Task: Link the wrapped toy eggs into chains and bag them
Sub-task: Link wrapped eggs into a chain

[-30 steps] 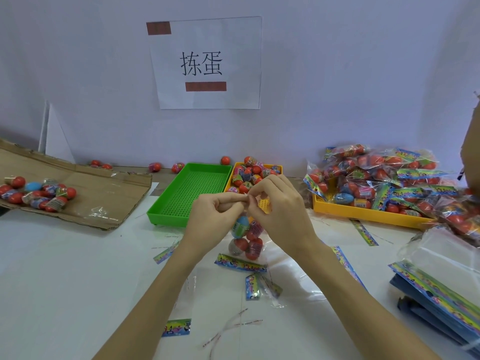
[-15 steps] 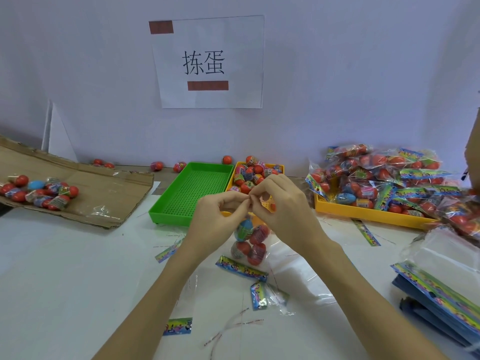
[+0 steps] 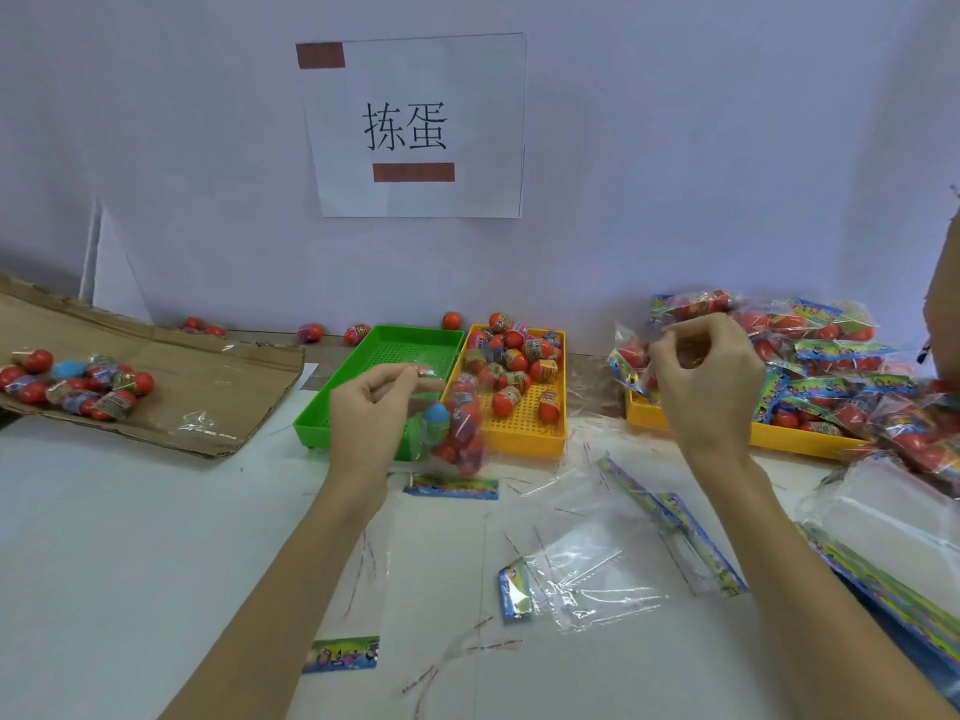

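White table [image 3: 130,537] under a pale wall [image 3: 675,148] with paper sign [image 3: 415,127]. Cardboard [image 3: 171,387], green tray [image 3: 384,366], yellow tray [image 3: 524,423], bagged pile [image 3: 810,366]. Left hand [image 3: 371,413] pinching dangling egg chain [image 3: 454,428]; right hand [image 3: 709,376] curled, contents unclear.

The left hand [image 3: 371,407] pinches a hanging egg chain [image 3: 454,428] before the green tray [image 3: 384,356]; the right hand [image 3: 706,376] is raised apart.

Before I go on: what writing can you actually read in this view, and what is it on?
"拣蛋": black print on the white paper sheet on the wall.
Two red-brown bars on that sheet: no text shows.
Egg wrappers in the small yellow tray: too small to read.
Colourful bag header strips: blurred, unreadable.
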Demonstrator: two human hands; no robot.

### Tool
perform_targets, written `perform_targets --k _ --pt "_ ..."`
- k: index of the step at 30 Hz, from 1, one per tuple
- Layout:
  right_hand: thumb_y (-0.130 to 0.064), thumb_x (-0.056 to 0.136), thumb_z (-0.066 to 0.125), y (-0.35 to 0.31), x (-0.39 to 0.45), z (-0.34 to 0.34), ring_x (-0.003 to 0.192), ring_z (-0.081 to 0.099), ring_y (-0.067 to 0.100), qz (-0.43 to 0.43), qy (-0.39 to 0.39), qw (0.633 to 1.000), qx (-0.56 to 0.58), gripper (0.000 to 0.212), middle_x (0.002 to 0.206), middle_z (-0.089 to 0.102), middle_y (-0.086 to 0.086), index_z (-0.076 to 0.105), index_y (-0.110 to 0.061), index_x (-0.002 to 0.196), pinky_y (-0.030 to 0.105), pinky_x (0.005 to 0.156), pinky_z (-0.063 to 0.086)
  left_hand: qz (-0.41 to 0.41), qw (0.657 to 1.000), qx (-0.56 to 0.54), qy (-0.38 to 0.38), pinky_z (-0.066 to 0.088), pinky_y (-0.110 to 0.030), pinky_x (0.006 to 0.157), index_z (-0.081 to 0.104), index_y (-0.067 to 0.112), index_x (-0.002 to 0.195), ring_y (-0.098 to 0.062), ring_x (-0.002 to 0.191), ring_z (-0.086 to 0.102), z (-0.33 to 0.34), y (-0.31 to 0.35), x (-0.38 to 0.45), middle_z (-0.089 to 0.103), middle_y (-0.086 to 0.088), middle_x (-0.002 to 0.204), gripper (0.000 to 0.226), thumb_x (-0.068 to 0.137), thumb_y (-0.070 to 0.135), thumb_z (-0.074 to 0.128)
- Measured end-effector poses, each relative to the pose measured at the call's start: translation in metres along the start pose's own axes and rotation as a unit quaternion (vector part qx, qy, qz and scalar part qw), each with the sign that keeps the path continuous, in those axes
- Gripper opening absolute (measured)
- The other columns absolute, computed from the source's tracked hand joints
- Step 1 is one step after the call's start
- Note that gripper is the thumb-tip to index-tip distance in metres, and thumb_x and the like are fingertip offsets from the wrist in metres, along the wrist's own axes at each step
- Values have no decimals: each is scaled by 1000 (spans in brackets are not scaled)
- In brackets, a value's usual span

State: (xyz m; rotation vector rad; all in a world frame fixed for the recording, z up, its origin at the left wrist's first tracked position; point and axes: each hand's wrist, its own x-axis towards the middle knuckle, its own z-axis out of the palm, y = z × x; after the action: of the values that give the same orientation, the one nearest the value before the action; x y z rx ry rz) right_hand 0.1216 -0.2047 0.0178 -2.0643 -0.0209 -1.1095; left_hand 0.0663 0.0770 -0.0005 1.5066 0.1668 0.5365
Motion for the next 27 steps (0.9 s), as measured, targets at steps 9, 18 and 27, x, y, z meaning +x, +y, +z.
perform_targets --k 9,18,27 --pt "-11 100 62 7 -19 22 73 68 13 -72 -380 913 -128 19 89 78 4 80 -7 100 36 84 60 7 998 33 -60 56 -14 67 78 8 97 -6 74 76 5 0 -4 80 -1 81 16 102 7 63" --pt "-32 95 71 1 -22 29 55 65 8 -7 -347 930 -125 18 69 73 -5 72 -18 84 30 65 58 -12 993 16 -113 61 -22 68 77 9 100 -21 78 79 9 0 -8 82 -5 90 15 103 10 63" --pt "-13 101 63 1 -16 19 61 70 2 0 -337 941 7 14 93 76 -3 75 -16 107 10 59 52 -11 993 34 -113 59 -20 65 78 11 98 -16 76 78 9 1 -8 82 -1 87 15 102 11 64"
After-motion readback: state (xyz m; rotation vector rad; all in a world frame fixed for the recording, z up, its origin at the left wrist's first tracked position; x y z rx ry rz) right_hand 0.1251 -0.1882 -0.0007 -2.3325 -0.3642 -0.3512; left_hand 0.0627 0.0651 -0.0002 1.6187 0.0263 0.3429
